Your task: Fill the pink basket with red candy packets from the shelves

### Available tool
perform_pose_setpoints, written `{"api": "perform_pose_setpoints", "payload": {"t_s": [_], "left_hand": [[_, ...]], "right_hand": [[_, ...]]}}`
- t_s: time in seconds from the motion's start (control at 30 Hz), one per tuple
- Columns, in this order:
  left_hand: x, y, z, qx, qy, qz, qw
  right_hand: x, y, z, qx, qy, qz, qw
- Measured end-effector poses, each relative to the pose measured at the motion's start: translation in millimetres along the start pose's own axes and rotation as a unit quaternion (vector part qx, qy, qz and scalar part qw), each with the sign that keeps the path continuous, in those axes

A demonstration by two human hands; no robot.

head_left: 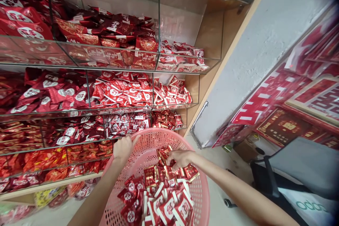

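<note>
A round pink plastic basket with holes in its wall stands low in front of the shelves. My left hand is closed over its rim on the far left side. Inside the basket my right hand has its fingers curled round small red-and-gold wrapped packets; its fingertips are partly hidden among them. Nearer to me lie red packets with white ends. Dark red packets with round white labels lie on the left side of the basket.
Glass-fronted shelves hold many red packets sorted by dividers. Bagged goods lie beneath them. To the right are a grey wall edge, red printed decorations and a dark office chair with a white bag.
</note>
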State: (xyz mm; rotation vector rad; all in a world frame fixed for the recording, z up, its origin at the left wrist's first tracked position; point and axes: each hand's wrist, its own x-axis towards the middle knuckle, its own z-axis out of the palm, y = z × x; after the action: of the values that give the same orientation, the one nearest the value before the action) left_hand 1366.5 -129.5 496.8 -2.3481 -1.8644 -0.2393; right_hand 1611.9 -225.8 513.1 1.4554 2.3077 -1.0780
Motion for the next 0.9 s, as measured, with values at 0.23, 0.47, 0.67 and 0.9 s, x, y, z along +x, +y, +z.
{"api": "perform_pose_setpoints", "payload": {"t_s": [0.23, 0.47, 0.67, 0.9], "left_hand": [[-0.2, -1.2, 0.8, 0.003, 0.009, 0.010, 1.000], [0.3, -0.3, 0.9, 0.011, 0.015, 0.011, 1.000], [0.3, -0.2, 1.2, 0.005, 0.016, 0.009, 1.000], [0.4, -0.4, -0.9, 0.011, 0.013, 0.013, 1.000]], "right_hand": [[-2.7, -4.6, 3.7, -0.041, -0.011, 0.050, 0.998], [10.9, 12.2, -21.1, 0.026, 0.164, 0.029, 0.986], [33.4, 39.0, -76.3, -0.023, 0.354, 0.127, 0.926], [61.7, 71.3, -80.7, -0.073, 0.389, 0.210, 0.894]]}}
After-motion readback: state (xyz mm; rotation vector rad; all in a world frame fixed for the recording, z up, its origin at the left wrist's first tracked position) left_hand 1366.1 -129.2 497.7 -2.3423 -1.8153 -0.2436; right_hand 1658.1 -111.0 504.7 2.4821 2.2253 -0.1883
